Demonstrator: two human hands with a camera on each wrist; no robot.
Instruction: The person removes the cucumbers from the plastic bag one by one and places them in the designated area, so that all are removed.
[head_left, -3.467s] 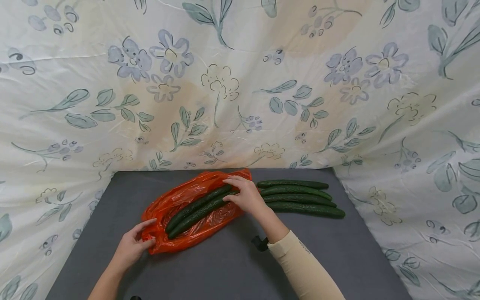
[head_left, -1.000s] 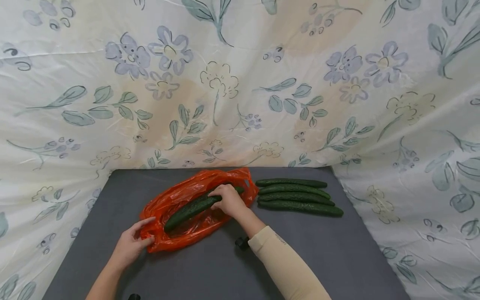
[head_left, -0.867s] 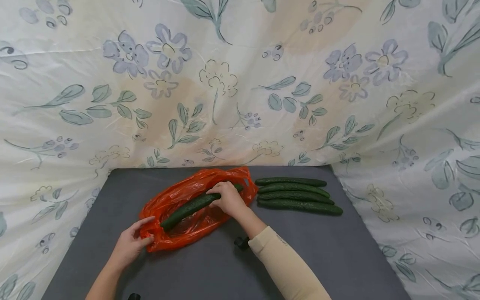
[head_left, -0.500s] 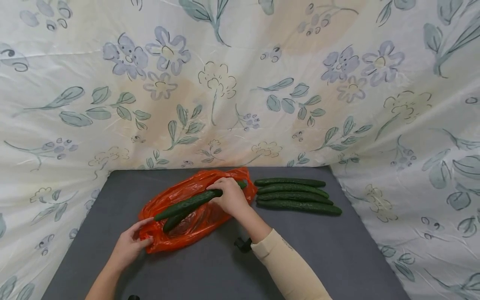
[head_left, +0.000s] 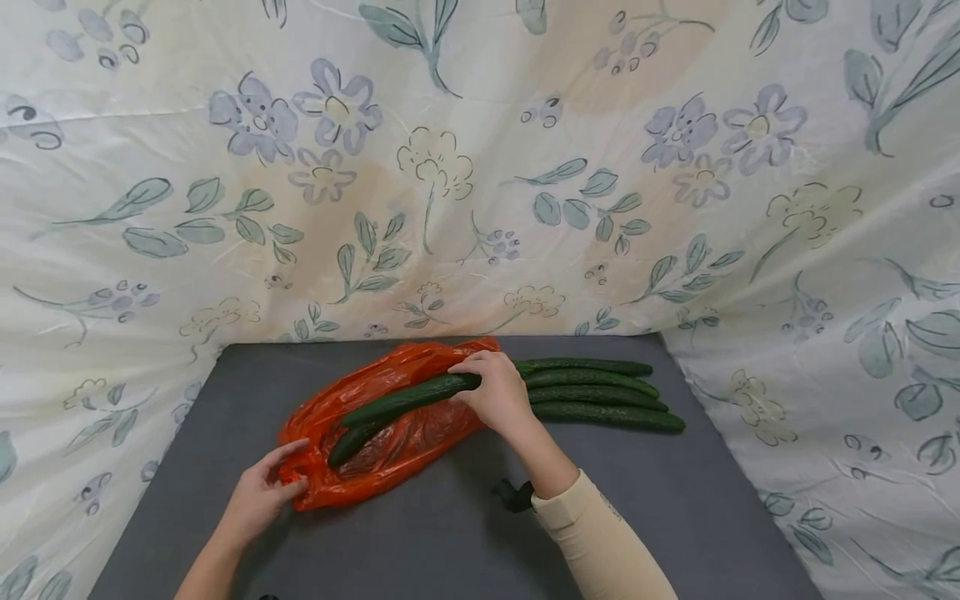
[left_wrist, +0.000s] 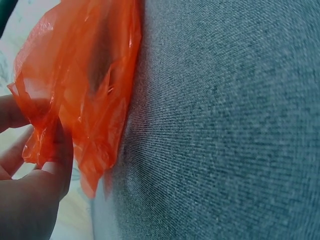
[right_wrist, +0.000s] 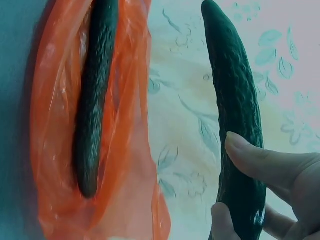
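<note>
My right hand (head_left: 495, 392) grips a dark green cucumber (head_left: 408, 398) and holds it raised over the red plastic bag (head_left: 322, 408). In the right wrist view the held cucumber (right_wrist: 235, 95) stands apart from the bag, with thumb and fingers round its lower part. A second cucumber (right_wrist: 94, 100) lies inside the open bag; in the head view the held one partly covers it. My left hand (head_left: 258, 492) pinches the bag's near left edge between thumb and fingers, and the left wrist view shows the gathered film (left_wrist: 47, 135) there.
Several cucumbers (head_left: 600, 394) lie side by side on the grey table (head_left: 420, 542), right of the bag. A small black object (head_left: 513, 496) shows beside the right forearm. Floral cloth (head_left: 480, 208) hangs at the back and sides.
My right hand has lifted one cucumber out of the bag and moved it up and to the right. Earlier, two cucumbers lay together in the bag. The left hand stays at the bag's edge.
</note>
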